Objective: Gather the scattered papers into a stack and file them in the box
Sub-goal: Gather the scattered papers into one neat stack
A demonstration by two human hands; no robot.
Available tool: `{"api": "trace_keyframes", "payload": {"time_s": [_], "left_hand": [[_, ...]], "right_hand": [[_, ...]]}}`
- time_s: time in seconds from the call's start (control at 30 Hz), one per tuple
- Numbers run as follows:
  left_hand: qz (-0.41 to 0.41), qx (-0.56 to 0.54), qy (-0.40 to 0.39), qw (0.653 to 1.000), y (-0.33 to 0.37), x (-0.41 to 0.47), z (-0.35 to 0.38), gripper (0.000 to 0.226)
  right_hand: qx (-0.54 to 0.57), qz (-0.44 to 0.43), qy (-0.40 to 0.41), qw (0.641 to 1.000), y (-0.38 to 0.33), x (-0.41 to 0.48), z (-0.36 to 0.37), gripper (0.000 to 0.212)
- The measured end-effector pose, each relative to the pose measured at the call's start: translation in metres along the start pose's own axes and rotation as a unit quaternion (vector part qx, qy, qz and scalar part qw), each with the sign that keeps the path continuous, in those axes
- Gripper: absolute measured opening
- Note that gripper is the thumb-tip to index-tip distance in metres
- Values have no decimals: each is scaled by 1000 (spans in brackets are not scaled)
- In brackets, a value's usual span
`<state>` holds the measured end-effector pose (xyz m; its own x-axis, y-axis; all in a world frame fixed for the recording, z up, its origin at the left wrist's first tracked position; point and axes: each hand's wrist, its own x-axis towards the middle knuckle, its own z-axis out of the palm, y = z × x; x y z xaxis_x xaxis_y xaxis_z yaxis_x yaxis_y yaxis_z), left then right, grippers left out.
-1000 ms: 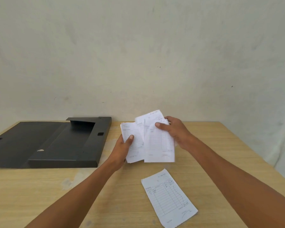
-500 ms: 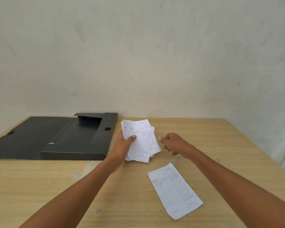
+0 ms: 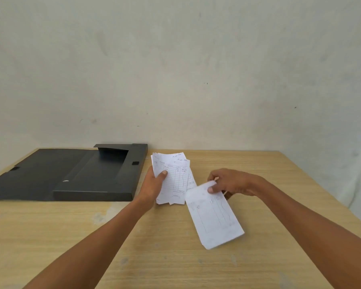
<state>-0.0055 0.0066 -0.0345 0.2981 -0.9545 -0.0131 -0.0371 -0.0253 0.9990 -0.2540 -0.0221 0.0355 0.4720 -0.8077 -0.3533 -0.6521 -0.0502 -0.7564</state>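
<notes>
Our open black box (image 3: pixel 96 176) waits empty at the table's (image 3: pixel 175 257) far left corner. Our left hand (image 3: pixel 153 186) clamps the gathered stack (image 3: pixel 173 178); our right hand (image 3: pixel 231 182) pinches the last sheet (image 3: pixel 214 215). Stacking nearly done, we judge; filing remains.

Under my arms the table (image 3: pixel 175 257) is pale wood-grain, matt, with faint scuffs. At ten o'clock the box (image 3: pixel 96 176) looks like dark matt plastic or card, smooth, lid flap open. The stack (image 3: pixel 173 176) in my left hand (image 3: pixel 152 184) is thin white printed paper; the single sheet (image 3: pixel 215 217) pinched by my right hand (image 3: pixel 229 182) likewise, slightly curled.
</notes>
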Motion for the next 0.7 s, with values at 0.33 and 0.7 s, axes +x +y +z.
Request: {"api": "trace_keyframes", "payload": {"time_s": [0.33,0.7], "left_hand": [[51,-52,-87,994,17,-19,26,35],[112,-79,-84,987,20,-14,26,42]], "right_hand": [[122,-88,368,918,-27,37,34,11],[323,-60,293,898,-30,40,58,59]]}}
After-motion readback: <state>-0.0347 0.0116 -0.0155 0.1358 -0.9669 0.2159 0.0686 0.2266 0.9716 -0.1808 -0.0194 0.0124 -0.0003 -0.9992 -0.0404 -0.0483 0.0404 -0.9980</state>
